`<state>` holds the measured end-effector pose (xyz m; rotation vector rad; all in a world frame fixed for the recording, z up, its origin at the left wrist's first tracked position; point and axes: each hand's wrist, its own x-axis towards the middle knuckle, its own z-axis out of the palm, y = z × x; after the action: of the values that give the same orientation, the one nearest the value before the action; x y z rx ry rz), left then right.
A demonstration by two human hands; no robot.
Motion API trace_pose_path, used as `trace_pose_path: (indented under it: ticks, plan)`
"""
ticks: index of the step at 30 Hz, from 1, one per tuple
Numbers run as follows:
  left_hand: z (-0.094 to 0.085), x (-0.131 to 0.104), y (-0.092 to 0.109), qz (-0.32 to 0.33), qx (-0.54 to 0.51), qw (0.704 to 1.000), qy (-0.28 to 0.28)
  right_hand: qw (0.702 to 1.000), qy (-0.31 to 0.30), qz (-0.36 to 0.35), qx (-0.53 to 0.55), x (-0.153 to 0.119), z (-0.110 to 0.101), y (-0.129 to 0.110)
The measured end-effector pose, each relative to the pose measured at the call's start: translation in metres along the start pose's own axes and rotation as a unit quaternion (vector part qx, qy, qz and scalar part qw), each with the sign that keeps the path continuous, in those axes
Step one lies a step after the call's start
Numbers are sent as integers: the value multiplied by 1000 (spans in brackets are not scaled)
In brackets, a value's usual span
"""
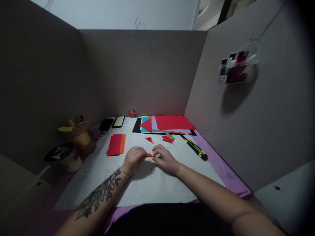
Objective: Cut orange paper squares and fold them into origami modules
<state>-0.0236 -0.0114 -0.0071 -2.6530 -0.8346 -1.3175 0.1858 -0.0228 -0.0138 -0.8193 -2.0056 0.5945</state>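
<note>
A small folded orange paper piece (149, 155) is held between my two hands over the white sheet. My left hand (135, 159) has its fingers closed on the left end of the piece. My right hand (164, 158) pinches the right end between thumb and fingers. Just beyond them lie some folded orange pieces (149, 140). To the right of those is a small pile of red, orange and green strips (168, 139). Red and orange paper rectangles (115, 145) are stacked to the left of my left hand.
Large coloured sheets (174, 123) lie at the back, and a yellow-black cutter (194, 148) at the right. A phone (118, 121) and a red-green paper star (132, 113) sit back left. Cups (64, 156) stand at the left. Grey panels (142, 72) surround the table.
</note>
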Motion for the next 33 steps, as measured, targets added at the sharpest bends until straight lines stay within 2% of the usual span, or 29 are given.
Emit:
trace_pose_path:
  ticks: [5, 8, 11, 15, 20, 24, 28, 33]
  plan:
    - [6, -3, -2, -178, -82, 981, -14, 1000, 0, -7, -10, 0, 0, 2]
    - [8, -1, 0, -290, -173, 941, -28, 1000, 5, -13, -22, 0, 1, 3]
    - [9, 2, 1, -353, -257, 899, -38, 999, 6, -25, -34, 0, 1, 3]
    - [9, 5, 2, -373, -283, 883, -34, 1000, 5, -14, -27, 1, 2, 3]
    - [8, 6, 6, -371, -282, 884, -38, 994, 7, 106, 22, 2, 5, 4]
    - [9, 5, 8, -357, -260, 896, -45, 976, 19, 172, 130, 4, 9, 8]
    - [9, 5, 10, -356, -268, 894, -48, 966, 32, 177, 183, 4, 11, 12]
    - [11, 7, 10, -394, -326, 859, -31, 977, 38, 161, 137, 3, 10, 14]
